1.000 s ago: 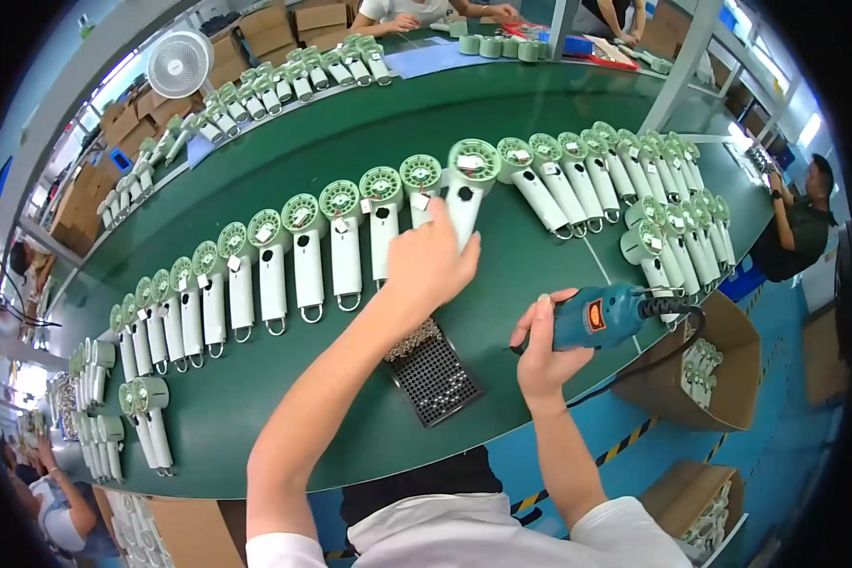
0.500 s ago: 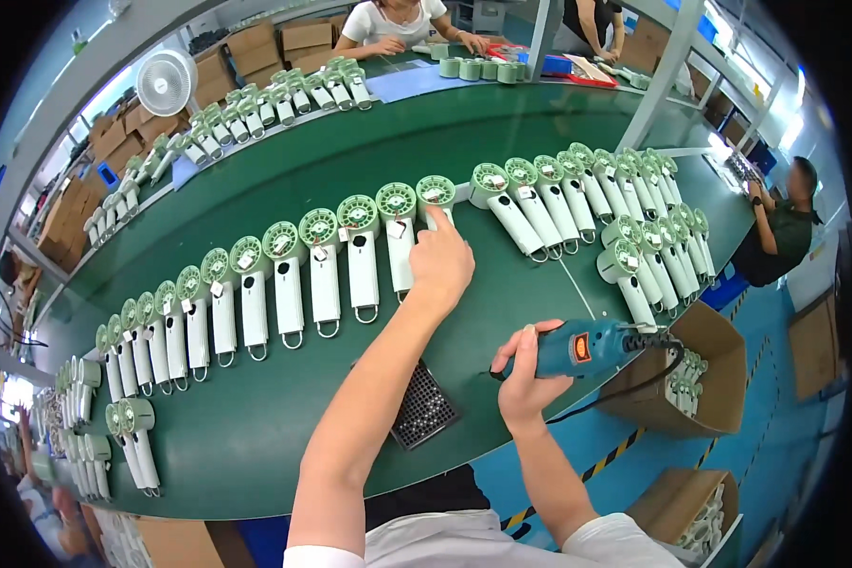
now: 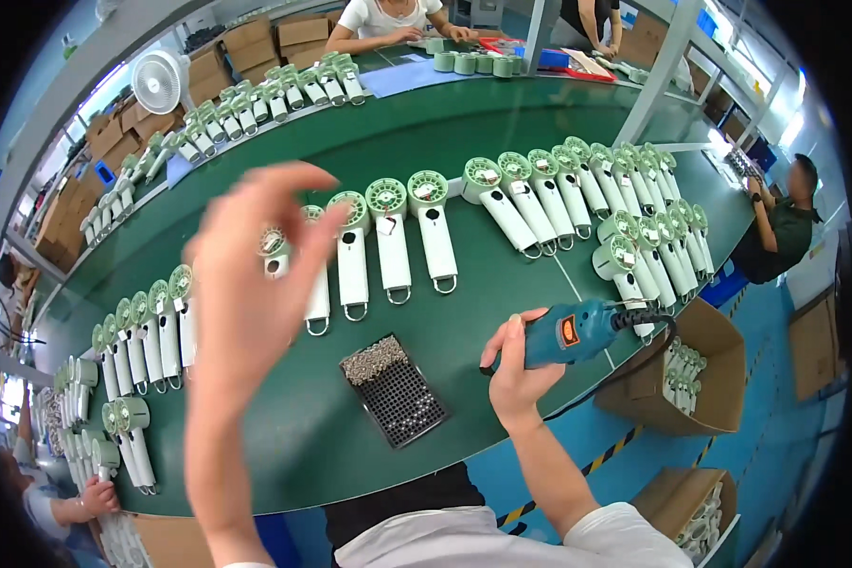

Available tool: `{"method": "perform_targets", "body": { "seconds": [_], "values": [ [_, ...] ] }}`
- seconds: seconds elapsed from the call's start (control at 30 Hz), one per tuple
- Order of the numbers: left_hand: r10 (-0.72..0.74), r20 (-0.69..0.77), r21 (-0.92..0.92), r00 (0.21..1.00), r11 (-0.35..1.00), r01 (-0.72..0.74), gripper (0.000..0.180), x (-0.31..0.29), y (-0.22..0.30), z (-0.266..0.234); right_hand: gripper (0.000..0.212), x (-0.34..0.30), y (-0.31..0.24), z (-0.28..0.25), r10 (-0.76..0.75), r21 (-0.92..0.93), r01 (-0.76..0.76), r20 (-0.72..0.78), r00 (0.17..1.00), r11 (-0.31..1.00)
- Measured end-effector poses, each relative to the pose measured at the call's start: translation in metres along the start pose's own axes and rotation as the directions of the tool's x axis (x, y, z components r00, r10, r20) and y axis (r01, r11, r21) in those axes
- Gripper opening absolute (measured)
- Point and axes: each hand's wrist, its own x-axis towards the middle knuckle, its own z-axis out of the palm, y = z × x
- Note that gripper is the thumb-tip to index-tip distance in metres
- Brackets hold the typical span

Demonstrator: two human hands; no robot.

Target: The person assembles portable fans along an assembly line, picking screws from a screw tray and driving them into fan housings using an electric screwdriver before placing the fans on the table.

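Note:
My left hand [image 3: 256, 256] is raised over the row of handheld fans, a little blurred. Its thumb and fingers curve apart, and nothing shows between them. My right hand [image 3: 521, 381] grips a teal electric screwdriver [image 3: 563, 333], whose black cord trails from its right end. A white handheld fan [image 3: 437, 248] with a round green head lies at the right end of the middle row. The hand and forearm hide several other fans in that row. A black perforated tray [image 3: 409, 405] with small metal screws [image 3: 374, 360] heaped at its far end lies between my arms.
More handheld fans [image 3: 511, 218] lie grouped on the right of the green table [image 3: 502, 118]. A cardboard box [image 3: 719, 369] with fan parts stands beyond the right edge. Co-workers [image 3: 388, 24] sit across the table and at the right. Another person's hand [image 3: 97, 496] touches the near-left edge.
My left hand has come off the fan at the row's right end and swung left and up, uncovering the tray. The right hand with the screwdriver has barely moved. A co-worker's hand has appeared at lower left.

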Motion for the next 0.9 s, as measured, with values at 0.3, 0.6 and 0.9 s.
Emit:
{"method": "perform_targets", "body": {
  "seconds": [0.3,0.6,0.9],
  "values": [
    [0.336,-0.002,-0.016,0.942,0.942,-0.336,0.026,-0.022,0.005,-0.126,0.014,-0.002,0.001,0.012,0.028,-0.018,-0.027,0.056,0.998,0.999],
    [0.249,-0.097,-0.204,0.964,0.943,-0.264,0.025,-0.06,-0.011,-0.148,0.012,-0.01,-0.003,0.022,-0.02,-0.08,0.025,0.069,0.997,0.996],
    [0.197,-0.158,-0.393,0.968,0.886,-0.245,0.024,-0.095,-0.03,-0.177,0.013,-0.01,-0.003,0.014,-0.077,-0.08,0.074,-0.042,0.996,0.994]
  ]
}}
